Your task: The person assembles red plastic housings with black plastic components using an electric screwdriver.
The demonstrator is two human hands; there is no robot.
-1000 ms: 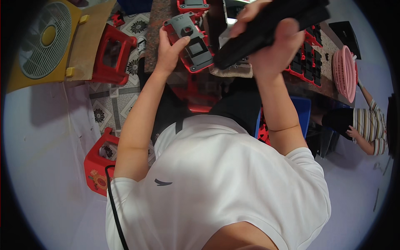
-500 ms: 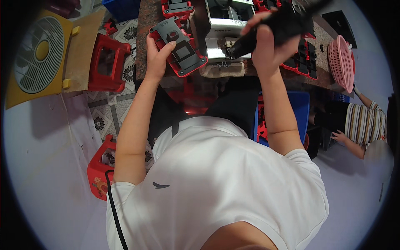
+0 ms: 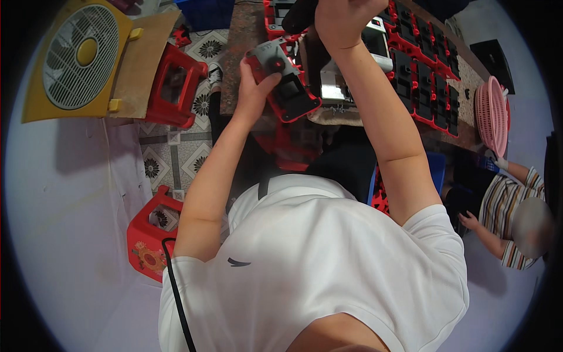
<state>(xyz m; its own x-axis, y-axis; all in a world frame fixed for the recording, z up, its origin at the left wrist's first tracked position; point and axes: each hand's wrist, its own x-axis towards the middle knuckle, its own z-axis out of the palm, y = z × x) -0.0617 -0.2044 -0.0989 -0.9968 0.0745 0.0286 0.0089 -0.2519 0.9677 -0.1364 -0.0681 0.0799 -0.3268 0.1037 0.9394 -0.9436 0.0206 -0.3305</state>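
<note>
My left hand (image 3: pixel 253 88) grips a red and grey plastic housing (image 3: pixel 287 88) by its left edge and holds it tilted above the brown stone worktop (image 3: pixel 246 35). My right hand (image 3: pixel 343 20) is raised at the top of the view and closed around a black power tool (image 3: pixel 299 14), whose body juts out to the left just above the housing. The tool's tip is hidden behind my hand. Both forearms reach up from my white shirt.
Rows of red and black housings (image 3: pixel 422 76) lie on the worktop to the right, beside a pink basket (image 3: pixel 492 114). A yellow box fan (image 3: pixel 76 56) and red plastic stools (image 3: pixel 176 88) stand at left. Another seated person in a striped shirt (image 3: pixel 504 205) is at right.
My head has tipped, so the bench and both hands sit higher in view. The right hand with the black tool has drawn in above the housing, which the left hand has turned slightly.
</note>
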